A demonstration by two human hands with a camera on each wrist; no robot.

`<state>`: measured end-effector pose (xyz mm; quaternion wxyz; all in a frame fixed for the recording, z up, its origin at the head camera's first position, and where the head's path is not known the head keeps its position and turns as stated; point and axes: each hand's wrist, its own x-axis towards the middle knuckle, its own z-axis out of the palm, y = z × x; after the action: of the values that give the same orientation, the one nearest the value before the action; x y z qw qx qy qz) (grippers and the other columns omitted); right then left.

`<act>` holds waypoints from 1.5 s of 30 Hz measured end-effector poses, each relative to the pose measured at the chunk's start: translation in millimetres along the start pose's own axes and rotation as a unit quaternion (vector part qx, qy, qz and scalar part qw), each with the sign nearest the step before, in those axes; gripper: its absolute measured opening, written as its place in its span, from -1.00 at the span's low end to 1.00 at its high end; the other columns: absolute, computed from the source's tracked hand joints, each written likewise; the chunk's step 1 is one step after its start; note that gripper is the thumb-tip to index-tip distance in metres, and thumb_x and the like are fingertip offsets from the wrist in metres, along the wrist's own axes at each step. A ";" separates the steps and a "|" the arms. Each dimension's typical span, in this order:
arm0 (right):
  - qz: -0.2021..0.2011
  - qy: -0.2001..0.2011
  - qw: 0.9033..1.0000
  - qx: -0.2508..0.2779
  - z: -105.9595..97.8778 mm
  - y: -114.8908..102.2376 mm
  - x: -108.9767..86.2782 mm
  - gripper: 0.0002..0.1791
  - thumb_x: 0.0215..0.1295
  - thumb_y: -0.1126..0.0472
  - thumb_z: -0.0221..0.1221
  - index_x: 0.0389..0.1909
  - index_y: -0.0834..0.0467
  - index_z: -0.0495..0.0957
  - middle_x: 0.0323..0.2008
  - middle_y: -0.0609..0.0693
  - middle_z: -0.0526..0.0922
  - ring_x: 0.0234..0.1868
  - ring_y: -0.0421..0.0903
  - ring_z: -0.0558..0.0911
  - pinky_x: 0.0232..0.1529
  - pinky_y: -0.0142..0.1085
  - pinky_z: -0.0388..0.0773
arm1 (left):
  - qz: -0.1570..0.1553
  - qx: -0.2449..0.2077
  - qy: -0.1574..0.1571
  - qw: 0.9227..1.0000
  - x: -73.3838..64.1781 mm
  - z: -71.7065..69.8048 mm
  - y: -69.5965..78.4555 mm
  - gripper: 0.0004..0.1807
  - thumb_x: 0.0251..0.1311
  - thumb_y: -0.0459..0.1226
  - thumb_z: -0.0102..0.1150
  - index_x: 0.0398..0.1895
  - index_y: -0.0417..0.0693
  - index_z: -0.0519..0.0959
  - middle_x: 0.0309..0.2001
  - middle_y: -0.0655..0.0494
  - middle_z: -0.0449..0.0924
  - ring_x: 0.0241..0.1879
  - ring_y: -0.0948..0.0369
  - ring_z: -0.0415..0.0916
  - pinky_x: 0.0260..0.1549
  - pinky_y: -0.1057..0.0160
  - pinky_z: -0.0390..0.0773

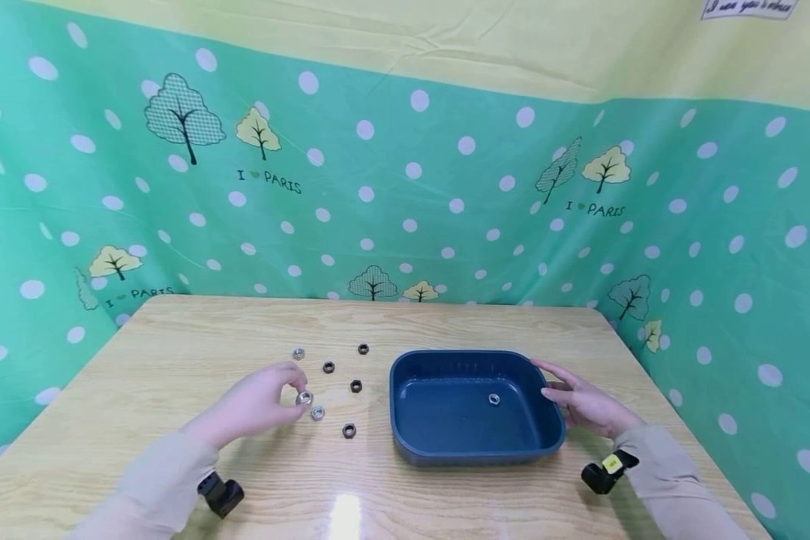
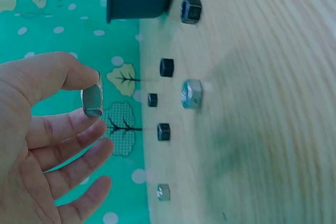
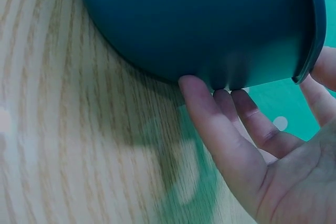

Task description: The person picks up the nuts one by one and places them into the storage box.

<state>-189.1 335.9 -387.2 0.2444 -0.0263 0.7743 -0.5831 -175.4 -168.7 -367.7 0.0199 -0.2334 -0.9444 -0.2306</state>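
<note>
Between thumb and index finger, my left hand (image 1: 259, 405) pinches a silver hex nut (image 2: 92, 98), held above the table; its other fingers are spread loosely. Just below and right of it in the head view lies another silver nut (image 1: 318, 413). My right hand (image 1: 590, 405) grips the right wall of a dark blue rectangular bin (image 1: 472, 456), with the thumb over the rim. In the right wrist view several fingertips (image 3: 193, 85) touch the bin's outer wall. One silver nut (image 1: 494, 400) lies inside on the bin's floor.
Black nuts lie scattered left of the bin: one far back (image 1: 363, 349), one near the front (image 1: 349, 430), others between. A silver nut (image 1: 298, 353) sits farther back left. The wooden table (image 1: 243, 322) ends at a green dotted curtain (image 1: 378, 225).
</note>
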 end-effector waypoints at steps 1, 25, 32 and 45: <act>-0.001 -0.001 1.000 0.001 0.0 0.1 -0.2 -0.26 0.43 0.11 -0.02 0.49 0.02 -0.20 0.40 0.48 -0.16 0.21 0.21 0.40 -0.02 0.07 0.55 | 0.003 0.001 0.001 1.000 1.7 -0.1 1.7 -0.82 -0.08 -0.25 0.37 -0.47 0.04 0.51 -0.21 0.13 0.59 -0.13 0.07 0.58 -0.08 0.02 0.56; 0.001 0.006 1.000 -0.001 2.3 -1.9 -0.4 -0.26 0.43 0.10 -0.02 0.49 0.02 -0.19 0.40 0.47 -0.14 0.26 0.30 0.32 -0.02 0.08 0.54 | 0.040 -0.020 0.006 0.999 44.3 -2.0 45.0 -0.87 -0.02 -0.27 0.33 -0.42 0.01 0.55 -0.18 0.12 0.59 -0.27 0.24 0.49 -0.22 0.20 0.52; 0.003 0.010 1.000 -0.005 3.3 0.6 -1.0 -0.26 0.43 0.11 -0.02 0.49 0.02 -0.19 0.41 0.46 -0.15 0.27 0.33 0.30 -0.02 0.08 0.54 | 0.057 -0.039 0.003 0.998 53.9 0.0 56.3 -0.92 0.00 -0.27 0.29 -0.46 0.01 0.56 -0.15 0.10 0.60 -0.12 0.12 0.56 -0.13 0.14 0.54; -0.002 0.002 1.000 0.000 2.6 -0.8 -1.6 -0.26 0.44 0.10 -0.04 0.49 0.02 -0.21 0.40 0.47 -0.15 0.25 0.26 0.34 -0.02 0.07 0.55 | 0.072 -0.040 -0.001 0.997 68.0 1.0 71.6 -0.85 0.02 -0.24 0.29 -0.33 -0.04 0.57 -0.21 0.15 0.59 -0.20 0.24 0.53 -0.13 0.17 0.54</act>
<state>-186.8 333.8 -386.4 0.2412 -0.0266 0.7748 -0.5839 -203.7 -82.7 -328.2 0.0260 -0.3017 -0.9151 -0.2661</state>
